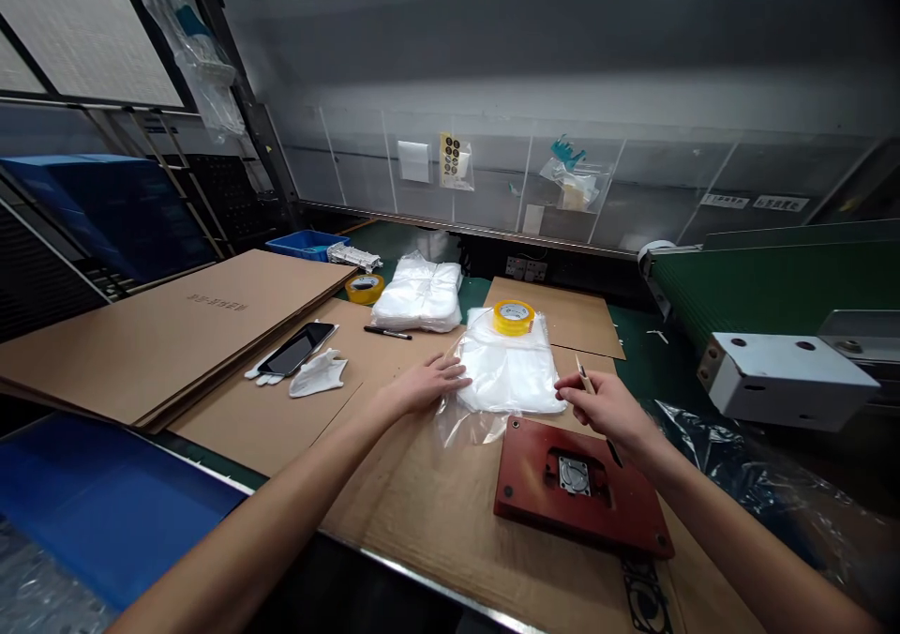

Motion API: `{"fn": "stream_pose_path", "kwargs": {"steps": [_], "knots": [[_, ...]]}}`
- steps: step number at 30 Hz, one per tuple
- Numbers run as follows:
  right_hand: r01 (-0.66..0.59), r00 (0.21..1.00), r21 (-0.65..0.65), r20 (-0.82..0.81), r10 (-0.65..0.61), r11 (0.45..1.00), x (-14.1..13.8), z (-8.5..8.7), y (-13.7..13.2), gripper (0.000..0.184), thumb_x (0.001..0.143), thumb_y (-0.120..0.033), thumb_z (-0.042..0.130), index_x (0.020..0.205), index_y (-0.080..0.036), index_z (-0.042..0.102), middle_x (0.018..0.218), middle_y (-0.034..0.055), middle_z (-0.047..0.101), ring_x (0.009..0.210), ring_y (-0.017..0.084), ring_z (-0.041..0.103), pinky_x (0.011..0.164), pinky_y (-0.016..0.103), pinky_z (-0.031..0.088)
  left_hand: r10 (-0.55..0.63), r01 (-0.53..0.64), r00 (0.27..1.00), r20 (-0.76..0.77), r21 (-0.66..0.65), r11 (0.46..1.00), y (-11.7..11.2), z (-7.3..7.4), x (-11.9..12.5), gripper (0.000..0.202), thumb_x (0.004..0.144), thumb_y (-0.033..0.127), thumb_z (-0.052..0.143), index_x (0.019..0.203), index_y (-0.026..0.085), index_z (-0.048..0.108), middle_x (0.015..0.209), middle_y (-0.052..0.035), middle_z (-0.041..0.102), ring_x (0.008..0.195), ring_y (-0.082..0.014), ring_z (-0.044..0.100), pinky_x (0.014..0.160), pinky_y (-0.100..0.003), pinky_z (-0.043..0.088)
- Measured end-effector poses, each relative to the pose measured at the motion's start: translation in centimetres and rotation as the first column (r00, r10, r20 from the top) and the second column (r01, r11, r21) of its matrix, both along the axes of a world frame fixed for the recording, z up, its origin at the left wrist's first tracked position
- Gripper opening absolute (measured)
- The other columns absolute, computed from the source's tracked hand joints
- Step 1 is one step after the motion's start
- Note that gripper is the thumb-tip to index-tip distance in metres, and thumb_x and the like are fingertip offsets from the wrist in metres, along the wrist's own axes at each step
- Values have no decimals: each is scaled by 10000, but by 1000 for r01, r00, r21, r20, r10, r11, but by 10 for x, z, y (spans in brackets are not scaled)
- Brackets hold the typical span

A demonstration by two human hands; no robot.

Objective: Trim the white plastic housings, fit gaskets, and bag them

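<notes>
My left hand [426,385] lies flat on the near left edge of a clear plastic bag [510,371], holding nothing. The bag lies on brown cardboard, with a yellow tape roll [513,317] on its far end. My right hand [608,409] grips a slim knife-like tool [583,376] above the bag's right edge, its pale tip pointing up. Below that hand sits a red plate [580,489] with a metal insert [575,475] in its central recess. Further back stands a bundle of white plastic bags [418,294], next to a second tape roll [364,288].
To the left lie a black marker [386,332], a phone [295,349], white gloves [318,373] and stacked cardboard sheets [169,329]. A blue bin [306,244] stands behind them. On the right are a green conveyor belt [766,287] and a white metal bracket [784,381].
</notes>
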State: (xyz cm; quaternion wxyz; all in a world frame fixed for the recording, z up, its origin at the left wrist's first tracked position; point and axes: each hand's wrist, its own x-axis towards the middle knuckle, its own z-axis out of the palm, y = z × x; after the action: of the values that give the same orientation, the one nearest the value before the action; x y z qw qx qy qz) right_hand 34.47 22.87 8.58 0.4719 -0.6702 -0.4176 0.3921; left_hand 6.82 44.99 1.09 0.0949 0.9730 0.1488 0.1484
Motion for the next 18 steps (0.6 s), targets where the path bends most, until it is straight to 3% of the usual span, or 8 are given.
{"fn": "stream_pose_path", "kwargs": {"steps": [2, 6, 11, 15, 18], "knots": [[8, 1000, 9, -24, -8, 1000, -1, -3, -15, 185, 692, -288, 724, 816, -156, 684, 529, -31, 520, 473, 105, 436, 425, 223, 250, 3, -3, 999, -40, -1, 1000, -6, 5, -10, 260, 941, 225, 623, 1194, 219, 681, 1344, -72, 649, 1314, -257, 550, 1140, -552, 381], [36, 993, 16, -110, -34, 999, 1, -2, -32, 221, 636, -302, 767, 787, -167, 680, 540, -20, 541, 453, 108, 429, 408, 225, 223, 148, -148, 989, 8, 23, 989, -25, 19, -10, 274, 948, 309, 623, 1186, 181, 666, 1363, -110, 614, 1295, -278, 549, 1122, -575, 390], [37, 949, -31, -313, -45, 999, -3, -4, -57, 361, 603, -327, 805, 891, -176, 648, 642, 7, 617, 450, 82, 422, 385, 201, 185, 272, -269, 955, 119, -45, 962, -65, 19, 21, 263, 962, 347, 600, 1163, 190, 663, 1310, -104, 635, 1198, -246, 604, 1057, -514, 474], [0, 910, -80, -414, -33, 997, -17, -7, -98, 400, 618, -372, 796, 917, -172, 623, 675, 11, 631, 434, 59, 403, 371, 176, 115, 333, -303, 913, 237, -155, 940, -102, 18, 44, 243, 966, 332, 589, 1130, 173, 672, 1191, -91, 700, 1080, -212, 672, 966, -445, 549], [4, 910, -80, -412, -37, 997, -20, 6, -128, 382, 638, -400, 803, 877, -154, 634, 688, 39, 663, 420, 59, 434, 363, 164, 108, 405, -343, 837, 368, -224, 912, -133, 20, 49, 289, 952, 311, 473, 1029, 166, 710, 1074, -117, 753, 1011, -251, 719, 903, -437, 589]]}}
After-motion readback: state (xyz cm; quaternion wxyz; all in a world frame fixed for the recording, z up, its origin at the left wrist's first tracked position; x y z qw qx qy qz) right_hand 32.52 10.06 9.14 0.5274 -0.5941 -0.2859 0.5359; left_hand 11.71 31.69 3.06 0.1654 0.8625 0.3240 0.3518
